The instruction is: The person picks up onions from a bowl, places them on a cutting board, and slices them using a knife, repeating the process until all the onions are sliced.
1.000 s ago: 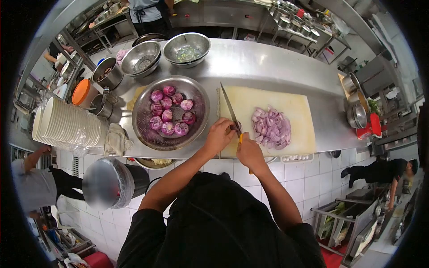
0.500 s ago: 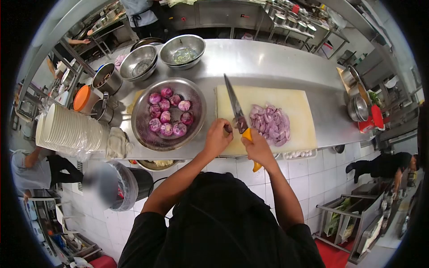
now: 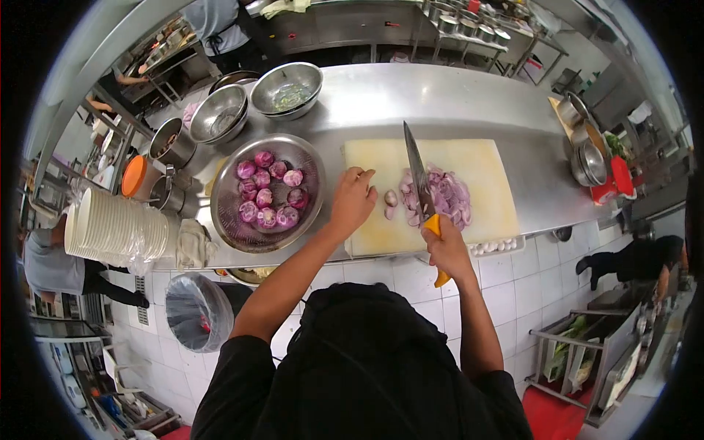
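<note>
Knife [image 3: 418, 172] moved right onto the sliced onion [image 3: 449, 196]; right hand [image 3: 445, 248] clamps its handle, left hand [image 3: 353, 199] released, fingers loosely spread; that onion looks finished.

No readable text, labels, brands, numbers or signs anywhere in view.

The long stainless-steel worktop [image 3: 411, 95] bears a pale rectangular plastic cutting board [image 3: 484, 165] at its near edge. Just left of it sits a wide perforated steel bowl [image 3: 240, 235]. Two round steel mixing bowls [image 3: 220, 111] stand toward the far left corner, and a crumpled pale cloth [image 3: 192, 246] lies at the near edge.
</note>
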Demonstrator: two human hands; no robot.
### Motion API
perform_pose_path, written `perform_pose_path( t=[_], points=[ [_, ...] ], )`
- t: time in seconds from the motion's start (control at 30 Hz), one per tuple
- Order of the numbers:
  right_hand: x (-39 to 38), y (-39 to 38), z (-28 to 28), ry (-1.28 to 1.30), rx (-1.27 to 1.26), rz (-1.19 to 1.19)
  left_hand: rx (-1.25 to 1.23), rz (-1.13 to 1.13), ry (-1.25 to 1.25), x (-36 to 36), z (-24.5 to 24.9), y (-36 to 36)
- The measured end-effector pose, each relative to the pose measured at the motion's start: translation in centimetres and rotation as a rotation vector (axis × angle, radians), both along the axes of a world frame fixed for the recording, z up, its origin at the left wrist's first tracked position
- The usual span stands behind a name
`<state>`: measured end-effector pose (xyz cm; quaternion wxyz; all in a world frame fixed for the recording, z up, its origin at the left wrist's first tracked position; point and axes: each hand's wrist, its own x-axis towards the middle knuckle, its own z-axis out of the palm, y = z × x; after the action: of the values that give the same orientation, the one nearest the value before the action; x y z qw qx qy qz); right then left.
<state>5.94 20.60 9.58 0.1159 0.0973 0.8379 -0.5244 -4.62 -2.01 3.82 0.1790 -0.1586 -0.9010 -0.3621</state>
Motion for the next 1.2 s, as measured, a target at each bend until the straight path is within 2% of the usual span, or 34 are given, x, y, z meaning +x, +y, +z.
perform_pose_path(
  t=[0.1, 0.2, 0.4, 0.5, 0.6, 0.73, 0.8, 0.9, 1.0, 1.2],
  points=[
    [0.8, 0.4, -0.1, 0.005, 0.007, -0.028, 0.012, -0.075, -0.143, 0.6, 0.4, 2.2],
    [1.4, 0.5, 0.0, -0.039, -0.015, -0.058, -0.156, -0.083, -0.245, 0.4, -1.0, 3.9],
    [2.4, -0.4, -0.8, -0.063, -0.035, -0.048, -0.098, -0.081, -0.102, 2.5, -1.2, 1.9],
    [2.4, -1.6, -2.2, -0.045, -0.002, 0.034, -0.147, -0.162, -0.011, 5.2, -1.8, -0.4],
    [2.3, -2.8, -4.1, -0.042, 0.023, 0.097, -0.100, -0.257, -0.006, 7.8, -0.2, -1.6],
    [2.2, -3.9, -5.1, -0.028, 0.062, 0.120, 0.055, -0.206, -0.032, 9.2, -1.0, -2.4],
    [2.3, -3.8, -4.8, -0.038, 0.065, 0.091, 0.120, -0.130, -0.064, 9.1, -1.3, -3.0],
    [2.1, -3.3, -4.5, -0.042, 0.110, 0.057, 0.129, -0.148, -0.022, 8.9, -1.5, -3.5],
    [2.1, -2.7, -3.7, 0.140, 0.305, 0.073, 0.141, -0.185, 0.003, 7.9, -2.1, -3.3],
    [1.0, -3.2, -1.2, 0.119, 0.337, 0.085, 0.144, -0.159, 0.003, 5.5, -2.9, -0.7]
  ],
)
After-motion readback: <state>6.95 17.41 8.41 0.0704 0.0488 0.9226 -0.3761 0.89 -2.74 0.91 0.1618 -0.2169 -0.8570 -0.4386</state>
